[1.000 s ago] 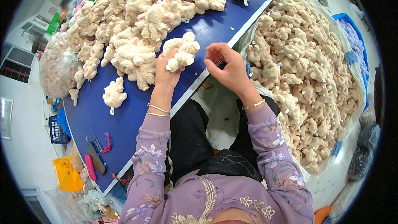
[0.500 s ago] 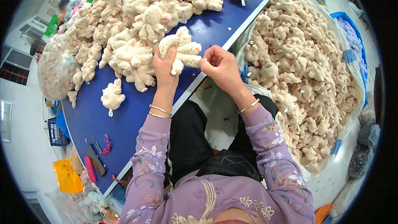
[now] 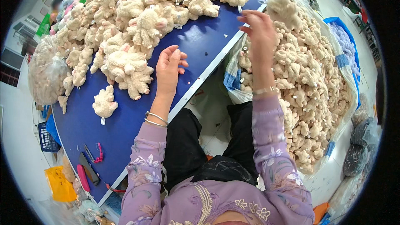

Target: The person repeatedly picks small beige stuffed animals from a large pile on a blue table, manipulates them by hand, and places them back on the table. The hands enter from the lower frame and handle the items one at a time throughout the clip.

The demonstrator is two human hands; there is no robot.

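Note:
My left hand (image 3: 170, 67) hovers over the blue table (image 3: 137, 129), holding nothing, its fingers loosely bent and apart. Reaching up past the table's metal edge, my right hand (image 3: 260, 29) is slightly blurred, with fingers stretched out. Just beyond it a cream plush toy (image 3: 285, 11), smeared by motion, is in the air over a big sack's heap of similar toys (image 3: 304, 83). The toy appears apart from the fingers. Left of my left hand lies a large pile of cream plush toys (image 3: 143, 25) with pink ears and white tags. One separate toy (image 3: 105, 103) lies nearer me.
A pink-handled cutter (image 3: 83, 178), a dark flat tool (image 3: 92, 168) and a pink thread bundle (image 3: 98, 153) lie at the table's near left corner. A clear bag (image 3: 46, 73) bulges at the left edge, above a blue basket (image 3: 48, 137). A lilac-filled sack (image 3: 343, 43) stands far right.
The plush toy has left my hands and flown right, over the sack. My right hand has swung up and right; my left hand has let go and stays over the table.

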